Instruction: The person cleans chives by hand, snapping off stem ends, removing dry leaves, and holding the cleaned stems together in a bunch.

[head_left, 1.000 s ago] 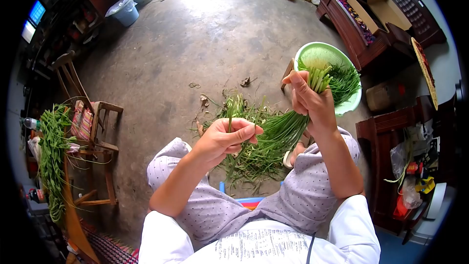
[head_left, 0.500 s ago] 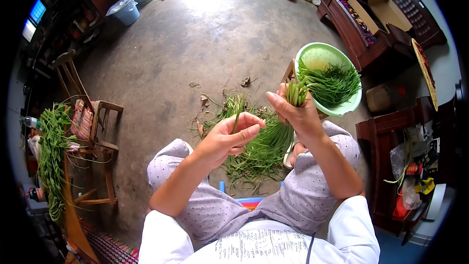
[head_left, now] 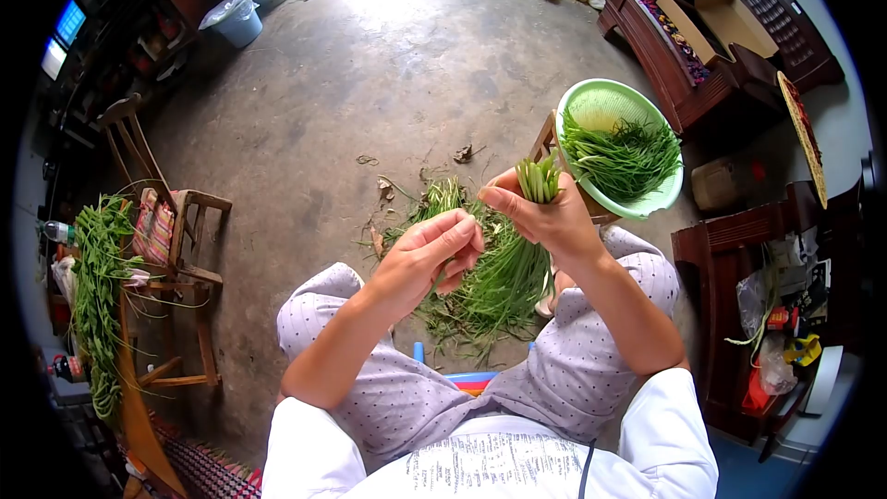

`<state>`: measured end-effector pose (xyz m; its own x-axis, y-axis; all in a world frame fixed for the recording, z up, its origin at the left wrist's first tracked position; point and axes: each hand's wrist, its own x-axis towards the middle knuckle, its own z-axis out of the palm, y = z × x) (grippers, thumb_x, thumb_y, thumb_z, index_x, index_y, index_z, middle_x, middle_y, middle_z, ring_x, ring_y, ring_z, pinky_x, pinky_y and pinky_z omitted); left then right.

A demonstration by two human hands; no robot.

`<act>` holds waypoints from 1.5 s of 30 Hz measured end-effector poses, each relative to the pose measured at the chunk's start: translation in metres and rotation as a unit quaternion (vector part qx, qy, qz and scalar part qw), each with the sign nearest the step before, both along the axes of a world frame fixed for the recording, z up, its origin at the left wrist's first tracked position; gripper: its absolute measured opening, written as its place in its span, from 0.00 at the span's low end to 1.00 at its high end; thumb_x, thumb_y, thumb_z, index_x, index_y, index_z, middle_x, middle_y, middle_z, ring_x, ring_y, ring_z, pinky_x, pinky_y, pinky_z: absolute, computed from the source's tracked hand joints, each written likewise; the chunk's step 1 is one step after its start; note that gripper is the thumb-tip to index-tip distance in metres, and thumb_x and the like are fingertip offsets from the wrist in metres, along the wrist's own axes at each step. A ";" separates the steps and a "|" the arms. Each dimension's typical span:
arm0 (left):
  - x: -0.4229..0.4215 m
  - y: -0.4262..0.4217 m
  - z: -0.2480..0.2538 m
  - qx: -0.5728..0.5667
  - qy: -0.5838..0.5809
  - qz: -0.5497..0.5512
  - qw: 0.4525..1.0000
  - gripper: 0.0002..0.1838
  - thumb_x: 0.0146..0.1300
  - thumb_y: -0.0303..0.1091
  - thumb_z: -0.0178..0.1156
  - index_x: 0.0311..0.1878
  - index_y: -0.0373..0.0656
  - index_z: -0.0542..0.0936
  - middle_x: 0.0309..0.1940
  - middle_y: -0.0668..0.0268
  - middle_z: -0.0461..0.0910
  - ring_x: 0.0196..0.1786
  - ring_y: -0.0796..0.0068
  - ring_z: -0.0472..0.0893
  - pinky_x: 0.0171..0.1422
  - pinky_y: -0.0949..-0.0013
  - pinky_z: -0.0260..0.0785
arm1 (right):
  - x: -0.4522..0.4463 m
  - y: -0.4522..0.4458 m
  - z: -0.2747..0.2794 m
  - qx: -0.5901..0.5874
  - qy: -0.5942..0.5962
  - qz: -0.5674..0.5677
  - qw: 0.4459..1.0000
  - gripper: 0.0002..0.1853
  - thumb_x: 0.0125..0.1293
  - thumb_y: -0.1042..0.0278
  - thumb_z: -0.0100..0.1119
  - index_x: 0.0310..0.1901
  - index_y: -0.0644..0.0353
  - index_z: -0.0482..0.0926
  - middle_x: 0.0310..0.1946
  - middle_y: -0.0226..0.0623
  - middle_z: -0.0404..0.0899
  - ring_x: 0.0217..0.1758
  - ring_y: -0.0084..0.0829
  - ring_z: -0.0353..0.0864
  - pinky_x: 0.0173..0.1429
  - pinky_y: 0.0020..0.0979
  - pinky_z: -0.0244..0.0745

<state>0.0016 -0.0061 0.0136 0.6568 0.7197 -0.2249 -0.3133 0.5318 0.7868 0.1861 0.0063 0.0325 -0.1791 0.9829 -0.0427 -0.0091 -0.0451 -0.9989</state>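
Observation:
My right hand (head_left: 550, 222) is wrapped round a bunch of garlic chives (head_left: 539, 181). Their pale cut ends stick up above the fist, and the long green leaves hang below it. To its left, the fingers of my left hand (head_left: 432, 254) are pinched together. A thin green blade shows under them, mostly hidden by the fingers. Beneath both hands a loose pile of chives (head_left: 485, 314) lies on the floor between my feet. More chives (head_left: 628, 159) fill part of a light green colander (head_left: 599, 97) beside my right hand.
The colander rests on a wooden stool (head_left: 545, 140). At left, leafy green stems (head_left: 102, 259) drape near a wooden chair (head_left: 189, 231). A blue bin (head_left: 242, 28) stands far left. Dark wooden furniture (head_left: 661, 65) lines the right side. Dry leaf scraps (head_left: 465, 154) dot the concrete floor.
My right hand has moved slightly left with the bunch, closer to my left hand. My left fingers have curled in, and the blade that stood up from them no longer shows above.

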 end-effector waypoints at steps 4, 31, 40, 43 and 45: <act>-0.001 0.002 -0.001 -0.040 -0.026 -0.011 0.999 0.14 0.71 0.41 0.44 0.34 0.43 0.70 0.24 0.73 0.67 0.18 0.89 0.59 0.18 0.84 0.51 | 0.001 0.000 -0.006 0.076 -0.040 0.020 0.996 0.11 0.59 0.66 0.65 0.33 0.68 0.81 0.20 0.23 0.76 0.24 0.12 0.69 0.25 0.19 0.64; 0.005 0.002 -0.011 0.157 0.084 0.125 0.976 0.08 0.67 0.34 0.53 0.41 0.38 0.73 0.29 0.65 0.78 0.27 0.85 0.76 0.31 0.80 0.70 | 0.001 -0.005 0.006 0.073 -0.101 0.006 0.992 0.09 0.59 0.67 0.63 0.32 0.67 0.80 0.22 0.29 0.79 0.26 0.15 0.72 0.29 0.21 0.67; 0.000 0.002 -0.009 0.133 0.045 0.085 0.987 0.10 0.67 0.35 0.53 0.42 0.37 0.74 0.31 0.64 0.80 0.34 0.81 0.80 0.38 0.79 0.73 | 0.002 -0.007 0.007 0.124 -0.157 -0.053 0.978 0.11 0.62 0.63 0.60 0.31 0.64 0.79 0.18 0.26 0.72 0.22 0.13 0.66 0.25 0.21 0.61; 0.002 0.000 -0.008 0.123 0.036 0.091 0.988 0.09 0.67 0.35 0.52 0.41 0.37 0.73 0.31 0.64 0.80 0.34 0.80 0.80 0.38 0.78 0.73 | 0.010 -0.001 -0.005 0.156 -0.156 -0.056 0.974 0.12 0.63 0.61 0.60 0.32 0.63 0.79 0.17 0.19 0.69 0.22 0.10 0.63 0.24 0.18 0.58; 0.004 -0.001 -0.007 0.119 0.033 0.101 0.987 0.09 0.68 0.34 0.52 0.41 0.38 0.73 0.30 0.64 0.80 0.34 0.79 0.80 0.38 0.77 0.74 | 0.008 -0.002 -0.003 0.175 -0.161 -0.056 0.970 0.12 0.63 0.62 0.60 0.32 0.63 0.79 0.17 0.19 0.68 0.22 0.10 0.63 0.24 0.18 0.58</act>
